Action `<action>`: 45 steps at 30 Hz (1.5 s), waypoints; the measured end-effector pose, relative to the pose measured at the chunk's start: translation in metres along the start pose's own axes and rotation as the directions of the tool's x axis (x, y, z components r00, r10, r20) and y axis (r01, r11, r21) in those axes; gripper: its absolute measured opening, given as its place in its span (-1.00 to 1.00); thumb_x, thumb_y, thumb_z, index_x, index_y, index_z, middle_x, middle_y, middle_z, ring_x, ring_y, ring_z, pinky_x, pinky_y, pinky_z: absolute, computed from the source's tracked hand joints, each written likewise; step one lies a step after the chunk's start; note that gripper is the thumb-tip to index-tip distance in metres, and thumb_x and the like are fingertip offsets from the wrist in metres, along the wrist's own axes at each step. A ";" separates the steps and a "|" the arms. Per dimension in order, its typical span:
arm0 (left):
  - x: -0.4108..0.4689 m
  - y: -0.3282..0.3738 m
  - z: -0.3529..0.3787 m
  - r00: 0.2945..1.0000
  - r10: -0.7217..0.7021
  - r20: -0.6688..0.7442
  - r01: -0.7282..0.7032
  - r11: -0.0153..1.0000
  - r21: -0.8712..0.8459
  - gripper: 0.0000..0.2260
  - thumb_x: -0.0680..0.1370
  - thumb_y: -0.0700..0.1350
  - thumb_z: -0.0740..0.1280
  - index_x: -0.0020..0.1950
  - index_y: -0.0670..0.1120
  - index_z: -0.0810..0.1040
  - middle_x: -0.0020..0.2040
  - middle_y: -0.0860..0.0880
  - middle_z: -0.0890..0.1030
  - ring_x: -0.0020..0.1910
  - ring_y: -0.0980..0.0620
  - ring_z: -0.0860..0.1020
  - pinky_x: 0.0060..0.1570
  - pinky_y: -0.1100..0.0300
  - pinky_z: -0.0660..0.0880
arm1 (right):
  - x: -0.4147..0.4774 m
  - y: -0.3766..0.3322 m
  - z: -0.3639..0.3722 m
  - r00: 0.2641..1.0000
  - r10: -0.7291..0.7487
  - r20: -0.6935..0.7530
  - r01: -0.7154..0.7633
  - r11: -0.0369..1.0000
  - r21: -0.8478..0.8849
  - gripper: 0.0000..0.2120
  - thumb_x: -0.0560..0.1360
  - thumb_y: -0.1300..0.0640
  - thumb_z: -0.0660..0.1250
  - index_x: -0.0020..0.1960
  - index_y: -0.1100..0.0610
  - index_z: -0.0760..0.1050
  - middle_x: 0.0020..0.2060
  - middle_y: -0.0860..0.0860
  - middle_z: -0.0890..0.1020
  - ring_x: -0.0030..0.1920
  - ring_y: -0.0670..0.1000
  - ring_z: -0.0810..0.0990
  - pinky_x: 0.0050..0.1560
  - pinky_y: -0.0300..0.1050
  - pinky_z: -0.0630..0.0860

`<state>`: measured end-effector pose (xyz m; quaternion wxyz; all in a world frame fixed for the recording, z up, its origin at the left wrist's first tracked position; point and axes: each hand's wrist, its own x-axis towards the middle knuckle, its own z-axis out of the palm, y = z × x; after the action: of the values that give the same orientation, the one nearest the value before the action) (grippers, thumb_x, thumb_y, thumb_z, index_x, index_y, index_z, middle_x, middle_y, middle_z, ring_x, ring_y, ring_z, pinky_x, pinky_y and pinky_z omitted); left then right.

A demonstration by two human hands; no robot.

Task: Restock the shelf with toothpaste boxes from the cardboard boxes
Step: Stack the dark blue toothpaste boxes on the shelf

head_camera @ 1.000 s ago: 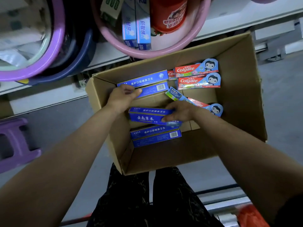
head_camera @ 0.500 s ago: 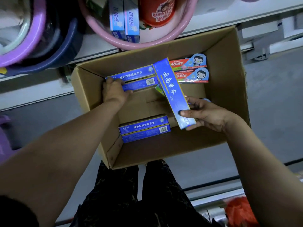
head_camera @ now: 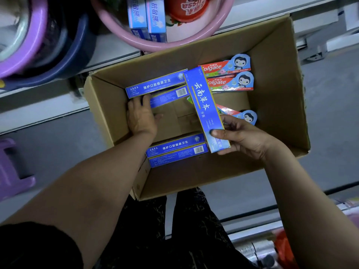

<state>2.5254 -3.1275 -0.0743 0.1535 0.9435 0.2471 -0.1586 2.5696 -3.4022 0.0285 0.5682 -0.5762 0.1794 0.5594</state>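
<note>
Right hand (head_camera: 244,136) is pinching a blue box (head_camera: 202,105) by its near end, thumb lying on the top face and fingers tucked underneath. The box is hanging over the inside of the carton (head_camera: 281,94), long way pointing toward the shelf (head_camera: 252,24), its far end crossing in front of two Colgate boxes (head_camera: 231,82) that are lying side by side at the far wall. A third Colgate (head_camera: 246,115) is lying at an angle just past the right fingers, partly hidden by the blue box.

Left hand (head_camera: 140,117) is reaching down into the carton, thumb sticking out to the side, fingertips touching the left end of the far pair (head_camera: 155,85) of blue boxes. Honestly can't tell if it's gripping or just resting there. Another near pair (head_camera: 174,147) is lying against the carton's near side, right beside the held box's lower end.

The carton is sitting on the floor against the shelf. Up on the shelf a pink basin (head_camera: 194,38) is holding two light-blue boxes (head_camera: 145,16) and a red tub (head_camera: 186,8). A purple basin (head_camera: 37,35) and a navy basin (head_camera: 75,53) are sitting to the left, and a purple stool (head_camera: 11,171) is standing on the floor at the left edge.
</note>
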 end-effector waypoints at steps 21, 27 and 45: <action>-0.001 0.029 -0.092 0.522 0.062 0.851 0.414 0.853 -0.316 -0.61 0.51 -0.13 0.44 0.31 -0.14 0.49 0.10 -0.10 0.64 -0.11 0.01 0.61 -0.20 0.14 0.48 | -0.064 0.001 0.078 0.963 -0.158 -0.216 0.221 0.925 0.310 -0.51 0.46 0.23 0.43 0.37 0.18 0.44 0.02 0.07 0.69 -0.08 0.02 0.72 -0.28 -0.14 0.65; -0.013 0.037 -0.174 0.553 0.186 0.812 0.315 0.855 -0.411 -0.78 0.50 -0.08 0.45 0.13 0.02 0.57 -0.21 0.05 0.67 -0.22 0.12 0.60 -0.15 0.22 0.48 | -0.108 -0.017 0.118 0.889 -0.340 -0.307 0.427 0.858 0.285 -0.54 0.39 0.18 0.46 0.27 0.10 0.49 0.00 0.03 0.69 -0.09 0.04 0.71 -0.21 -0.05 0.68; -0.174 -0.010 -0.471 0.891 0.421 0.169 -0.235 0.748 -0.621 -0.86 0.45 -0.19 0.48 -0.16 -0.09 0.52 -0.28 -0.06 0.59 -0.38 0.04 0.52 -0.36 0.24 0.43 | -0.261 -0.093 0.246 0.561 -0.822 -0.098 0.828 0.556 0.077 -0.52 0.34 0.25 0.46 0.22 0.18 0.42 -0.02 0.08 0.68 -0.17 0.08 0.71 -0.26 0.01 0.67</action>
<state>2.4816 -3.0181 0.4142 0.4972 0.8433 0.0859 -0.1853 2.4590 -3.2763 0.3590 0.7909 -0.5736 -0.0653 0.2027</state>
